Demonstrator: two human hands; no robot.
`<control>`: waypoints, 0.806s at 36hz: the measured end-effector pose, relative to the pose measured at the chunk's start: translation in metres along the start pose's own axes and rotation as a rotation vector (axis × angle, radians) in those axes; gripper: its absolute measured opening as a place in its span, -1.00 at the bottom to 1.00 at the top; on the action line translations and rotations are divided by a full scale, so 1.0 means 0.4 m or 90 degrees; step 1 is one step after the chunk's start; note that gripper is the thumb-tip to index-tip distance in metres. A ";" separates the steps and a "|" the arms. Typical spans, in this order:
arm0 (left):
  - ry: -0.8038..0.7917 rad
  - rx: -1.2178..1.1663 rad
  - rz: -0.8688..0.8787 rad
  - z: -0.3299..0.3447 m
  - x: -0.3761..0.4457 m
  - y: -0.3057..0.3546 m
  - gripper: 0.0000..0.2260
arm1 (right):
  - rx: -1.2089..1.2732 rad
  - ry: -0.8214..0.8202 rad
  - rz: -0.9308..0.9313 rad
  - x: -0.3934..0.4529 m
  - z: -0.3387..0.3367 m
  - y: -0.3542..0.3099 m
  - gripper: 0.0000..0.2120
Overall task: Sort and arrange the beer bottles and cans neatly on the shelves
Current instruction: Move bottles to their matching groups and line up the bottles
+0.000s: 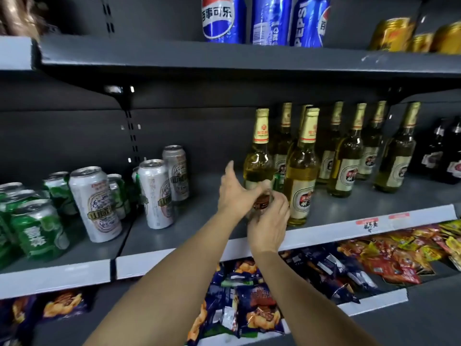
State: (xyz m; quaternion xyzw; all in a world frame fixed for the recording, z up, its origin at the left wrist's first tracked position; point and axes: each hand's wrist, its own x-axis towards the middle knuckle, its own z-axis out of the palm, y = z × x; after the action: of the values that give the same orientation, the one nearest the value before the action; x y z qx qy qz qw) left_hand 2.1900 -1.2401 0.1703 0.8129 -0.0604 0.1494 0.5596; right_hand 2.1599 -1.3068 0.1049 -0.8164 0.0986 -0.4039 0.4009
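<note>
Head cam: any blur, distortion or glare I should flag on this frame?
Head view: wide-angle bowing curves the upper shelf edge and tilts the green cans at the left; motion blur smears both hands, left hand and right hand, and the label of the bottle they hold; gold cans at top right are soft; mild glare on the silver cans; lower shelves dim.

dark grey metal shelving (224, 58) fills the view, its slotted upright (132, 136) running down the back panel up and left of the hands. pale price strips (174, 258) edge the shelf front just below them, and light glints softly off the grey surfaces.
</note>
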 end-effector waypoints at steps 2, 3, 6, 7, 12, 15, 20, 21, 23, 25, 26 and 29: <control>-0.070 -0.090 -0.104 0.048 0.017 -0.005 0.00 | 0.009 -0.092 0.028 0.006 -0.010 0.015 -0.34; -0.079 -0.113 -0.125 0.063 0.024 -0.011 -0.07 | 0.014 -0.130 0.037 0.007 -0.013 0.021 -0.31; -0.035 -0.068 -0.115 0.077 0.033 -0.035 -0.39 | 0.020 -0.197 0.029 0.005 -0.016 0.043 -0.28; -0.016 -0.046 -0.103 0.076 0.034 -0.038 -0.44 | 0.014 -0.211 0.023 0.006 -0.016 0.049 -0.28; 0.045 -0.001 -0.079 0.062 0.046 -0.043 -0.49 | -0.014 -0.252 -0.006 0.040 0.001 0.061 -0.27; 0.085 0.031 -0.073 0.046 0.072 -0.058 -0.46 | 0.010 -0.263 -0.004 0.059 0.026 0.046 -0.27; 0.144 0.059 -0.079 0.027 0.143 -0.089 -0.42 | 0.030 -0.221 0.028 0.086 0.077 0.016 -0.24; 0.148 0.059 -0.081 0.024 0.157 -0.094 -0.42 | 0.022 -0.215 0.020 0.091 0.087 0.011 -0.24; 0.148 0.072 -0.086 0.020 0.186 -0.102 -0.40 | 0.013 -0.215 -0.009 0.103 0.102 0.007 -0.27; 0.149 0.082 -0.092 0.021 0.214 -0.109 -0.41 | 0.019 -0.223 -0.041 0.116 0.116 0.005 -0.36; 0.148 0.078 -0.098 0.024 0.228 -0.112 -0.42 | 0.021 -0.228 -0.053 0.121 0.122 0.006 -0.43; 0.143 0.042 -0.112 0.040 0.271 -0.124 -0.45 | -0.002 -0.268 -0.052 0.137 0.144 0.016 -0.74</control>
State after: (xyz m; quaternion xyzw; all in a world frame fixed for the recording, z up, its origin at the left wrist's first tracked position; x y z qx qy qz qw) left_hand 2.3087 -1.2293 0.1543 0.8110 0.0791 0.1919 0.5469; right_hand 2.2394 -1.3045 0.1116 -0.8866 -0.0203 -0.2402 0.3947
